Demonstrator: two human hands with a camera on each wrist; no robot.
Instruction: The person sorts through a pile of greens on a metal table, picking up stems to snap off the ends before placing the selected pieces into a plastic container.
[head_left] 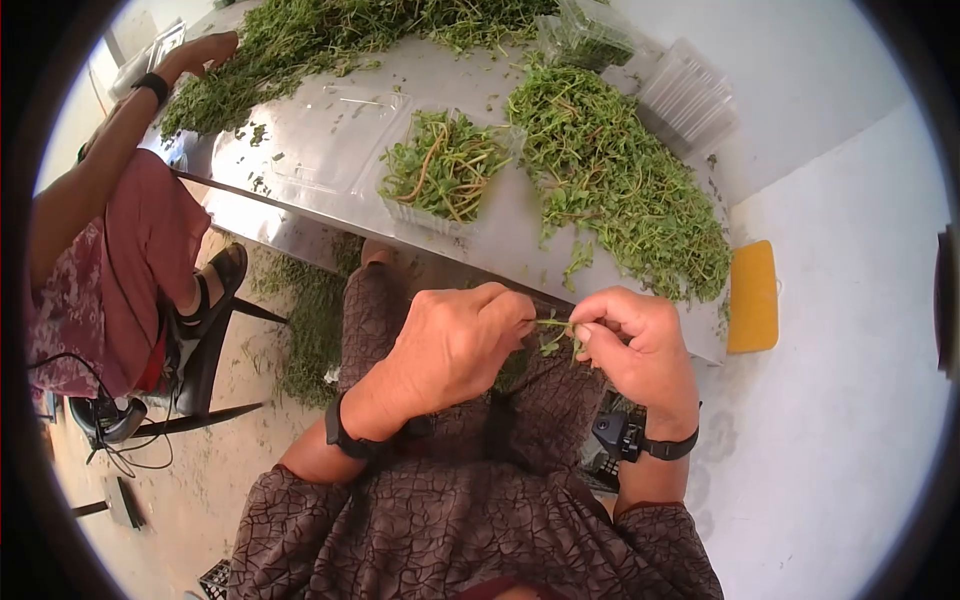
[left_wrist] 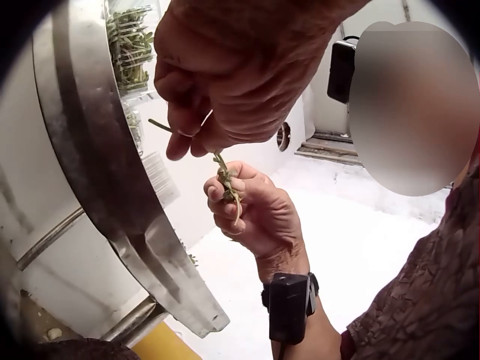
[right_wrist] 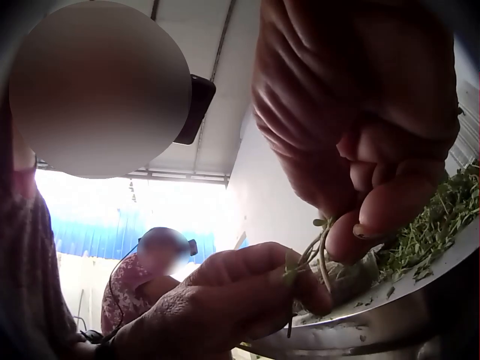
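A thin green sprig [head_left: 551, 323] stretches between both hands just off the table's front edge. The left hand [head_left: 450, 345] pinches one end, and in the left wrist view a bit of stem [left_wrist: 160, 124] pokes out past its fingers. The right hand [head_left: 640, 345] pinches the leafy part between thumb and fingers. Seen from the right wrist, the stems [right_wrist: 319, 251] loop between the two hands. Beyond the hands, a clear plastic box [head_left: 420, 215] holds cut sprigs [head_left: 445, 165], its lid [head_left: 335, 140] folded open to the left.
A loose heap of greens [head_left: 620, 170] covers the right of the metal table [head_left: 290, 160]. Behind it are stacked clear boxes [head_left: 690, 98]. A yellow board [head_left: 753, 297] stands by the right end. At left, another person's hand [head_left: 205, 52] touches a bigger heap [head_left: 300, 45].
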